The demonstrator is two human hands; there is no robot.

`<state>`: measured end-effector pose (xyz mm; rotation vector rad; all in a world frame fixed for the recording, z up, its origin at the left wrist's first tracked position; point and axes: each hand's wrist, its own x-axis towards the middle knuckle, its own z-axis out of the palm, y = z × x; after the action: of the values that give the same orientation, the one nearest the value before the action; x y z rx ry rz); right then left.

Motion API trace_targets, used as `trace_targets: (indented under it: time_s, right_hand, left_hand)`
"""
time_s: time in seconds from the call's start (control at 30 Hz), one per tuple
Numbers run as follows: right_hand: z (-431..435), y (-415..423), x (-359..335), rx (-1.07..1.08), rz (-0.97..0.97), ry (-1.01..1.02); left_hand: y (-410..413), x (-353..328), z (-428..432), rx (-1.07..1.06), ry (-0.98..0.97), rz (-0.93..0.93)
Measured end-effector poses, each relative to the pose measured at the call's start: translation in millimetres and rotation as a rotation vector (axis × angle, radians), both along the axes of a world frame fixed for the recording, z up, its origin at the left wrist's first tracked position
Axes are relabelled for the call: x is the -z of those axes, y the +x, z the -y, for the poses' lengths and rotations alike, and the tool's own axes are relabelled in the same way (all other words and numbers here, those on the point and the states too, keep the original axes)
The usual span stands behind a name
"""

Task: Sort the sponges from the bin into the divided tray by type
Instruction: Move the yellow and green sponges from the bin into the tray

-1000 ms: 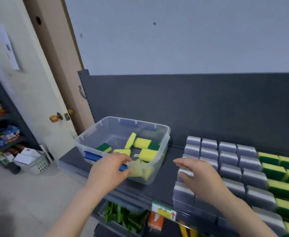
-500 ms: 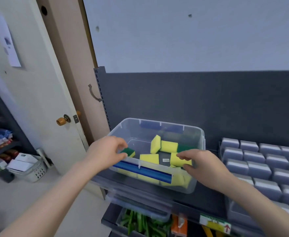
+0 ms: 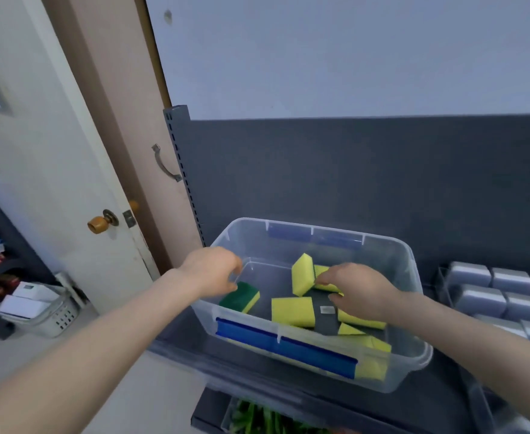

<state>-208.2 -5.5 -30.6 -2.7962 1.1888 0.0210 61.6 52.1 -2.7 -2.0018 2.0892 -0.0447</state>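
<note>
A clear plastic bin (image 3: 411, 368) with blue latches stands on the dark shelf. It holds several yellow sponges (image 3: 293, 311), and a green-backed sponge (image 3: 240, 297) lies at its left end. My left hand (image 3: 212, 272) is at the bin's left rim with its fingers curled over the edge. My right hand (image 3: 359, 291) reaches inside the bin, its fingertips lying on a yellow sponge (image 3: 321, 272) near the back. The divided tray (image 3: 442, 278) at the right edge holds rows of grey sponges (image 3: 511, 280).
A door with a brass knob (image 3: 100, 222) stands left of the shelving. On the floor at the left is a white basket (image 3: 50, 311) with boxes. Green items (image 3: 257, 418) fill the shelf below. The dark back panel (image 3: 351, 170) rises behind the bin.
My right hand left the grey sponges in the tray and moved left into the bin. My left hand shifted from the bin's front to its left rim. My view swung left.
</note>
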Motion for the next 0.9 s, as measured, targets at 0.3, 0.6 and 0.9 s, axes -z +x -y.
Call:
trace_targets:
  time_s: [0.3, 0.6, 0.9]
  right_hand:
    - [65.5, 50.4, 48.4, -0.212, -0.250, -0.081]
    - [98.1, 69.4, 96.6, -0.405, -0.441, -0.234]
    - [100.1, 77.0, 106.7, -0.276, -0.412, -0.331]
  left_hand:
    - [16.5, 43.9, 68.0, 0.045, 0.248, -0.122]
    - [26.4, 81.5, 101.7, 0.073, 0.436, -0.154]
    - [33.6, 89.3, 113.4, 0.239, 0.572, -0.056]
